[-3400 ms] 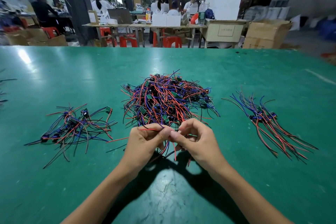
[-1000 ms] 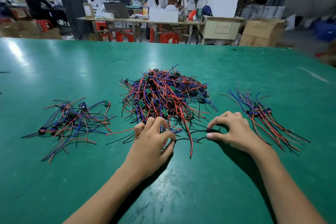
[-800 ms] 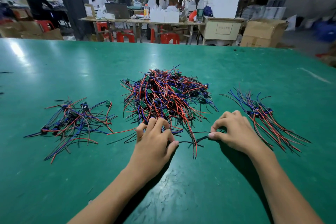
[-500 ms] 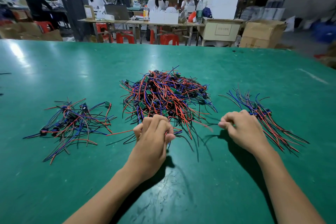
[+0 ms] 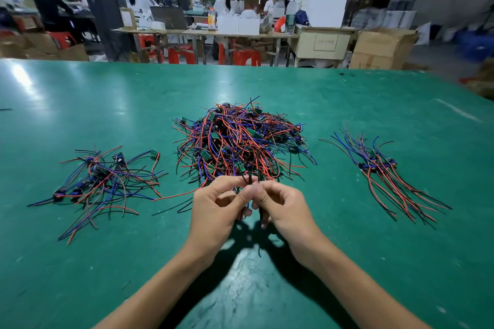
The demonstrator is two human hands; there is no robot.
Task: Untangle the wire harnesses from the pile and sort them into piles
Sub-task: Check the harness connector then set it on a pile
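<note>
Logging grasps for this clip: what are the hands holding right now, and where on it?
Both hands, left and right, pinch thin black wires between thumb and fingertips, just in front of the middle pile. Which part of the harness cannot be told.

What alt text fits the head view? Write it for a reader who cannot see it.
Both hands, the left hand and right hand, meet to pinch thin wires at the near edge of a tangled central pile on a green table. Smaller piles lie left and right.

Bare table (image 5: 334,262) flanks three wire piles (image 5: 235,141); gaps between them.
</note>
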